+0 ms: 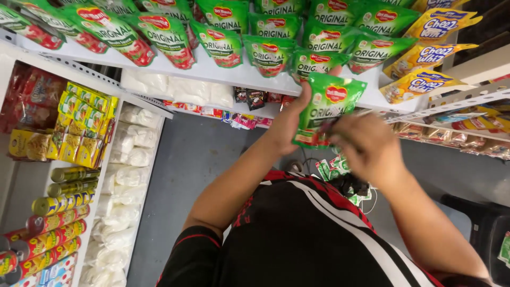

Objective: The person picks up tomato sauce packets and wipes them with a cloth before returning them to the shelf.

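Green sauce pouch (329,106) was up in front of the person's chest, just below the white shelf (212,72) where a whole row of matching green pouches (265,50) leaned. Left hand (291,119) had it pinched along the left edge, thumb on the front and fingers behind, so that one was clearly gripping. Right hand (366,146) was curled near the pouch's bottom corner with what looked like a thin dark pen or marker sticking out toward it; too blurry to say for sure, but the fingers were closed around something.

My guess on feel: soft foil-type pouch, floppy, contents squish around, probably a bit slick on the outside. Not fragile exactly, but a hard squeeze would likely crease it. Holding it by the flat sealed edge or top seam seemed the safest spot, since the middle just bulges.

Off to the right sat yellow pouches (430,56) on the same shelf. Lower left shelving had cans (53,223) lying on their sides and white bags (122,180) stacked beside them. Grey floor (186,159) below.
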